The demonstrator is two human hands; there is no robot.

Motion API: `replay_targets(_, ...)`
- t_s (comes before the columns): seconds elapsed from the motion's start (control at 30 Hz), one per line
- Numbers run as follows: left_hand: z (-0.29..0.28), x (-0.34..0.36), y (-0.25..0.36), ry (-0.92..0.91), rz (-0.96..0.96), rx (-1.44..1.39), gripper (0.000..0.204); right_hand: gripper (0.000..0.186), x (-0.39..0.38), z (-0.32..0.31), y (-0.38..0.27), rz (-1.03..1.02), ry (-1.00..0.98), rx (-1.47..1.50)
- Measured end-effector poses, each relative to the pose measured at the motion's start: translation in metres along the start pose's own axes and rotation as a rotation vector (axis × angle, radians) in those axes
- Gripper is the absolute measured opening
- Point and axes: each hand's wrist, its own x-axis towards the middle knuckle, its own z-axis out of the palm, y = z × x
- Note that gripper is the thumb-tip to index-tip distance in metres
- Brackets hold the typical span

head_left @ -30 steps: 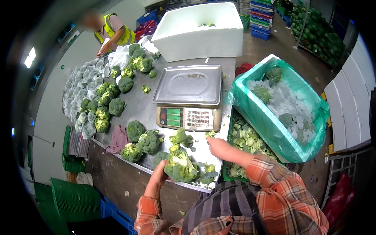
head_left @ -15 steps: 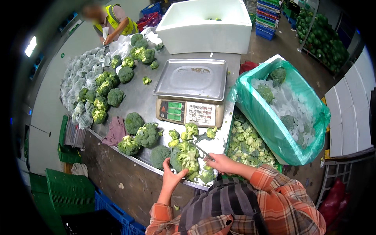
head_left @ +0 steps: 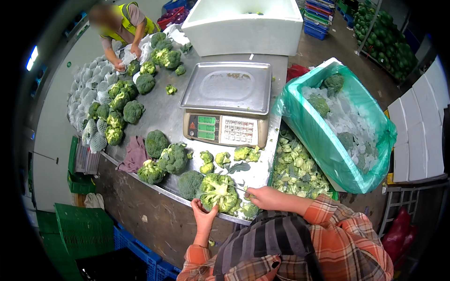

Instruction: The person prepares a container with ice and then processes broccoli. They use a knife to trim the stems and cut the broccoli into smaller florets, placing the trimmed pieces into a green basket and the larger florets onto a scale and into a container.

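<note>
My left hand (head_left: 204,218) grips the near edge of a broccoli head (head_left: 216,188), thumb and fingers closed on it. Its pale cut stalk and branching underside face up. In my right hand (head_left: 265,198) is a knife (head_left: 236,187), its thin blade lying over the head's right side near the stalk. Small cut florets (head_left: 222,159) and a dark leaf (head_left: 239,167) lie just beyond. Another floret (head_left: 249,209) sits under my right hand at the table edge. A whole broccoli head (head_left: 190,184) stands to the left, close to the one I hold.
A scale (head_left: 226,103) stands mid-table, with more broccoli (head_left: 173,158) and a cloth (head_left: 133,154) to its left. Right are a green-lined box (head_left: 307,126) with ice and broccoli, and a crate of trimmings (head_left: 300,168). Across the table, a co-worker (head_left: 133,28) handles white netting.
The broccoli head in my left hand has been turned so its underside shows more, and the knife now lies across it. The co-worker's hands have come down to the netting and broccoli.
</note>
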Motion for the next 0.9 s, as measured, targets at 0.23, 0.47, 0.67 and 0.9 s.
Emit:
replay_targets(0.23, 0.001, 0.0, 0.007, -0.017, -0.031, 0.075, 0.066, 0.017, 0.011, 0.021, 0.004, 0.067, -0.03, -0.04)
replay_targets(0.47, 0.01, 0.004, 0.02, -0.022, -0.01, -0.035, 0.061, 0.019, 0.022, -0.004, -0.001, 0.237, -0.217, 0.041)
replay_targets(0.67, -0.022, 0.034, 0.031, -0.121, -0.228, -0.495, 0.058, 0.017, 0.001, -0.052, -0.028, 0.393, -0.267, 0.236)
replay_targets(0.9, -0.018, 0.061, 0.081, -0.416, -0.299, 0.171, 0.057, 0.018, 0.006, -0.027, -0.004, -0.105, -0.095, -0.299)
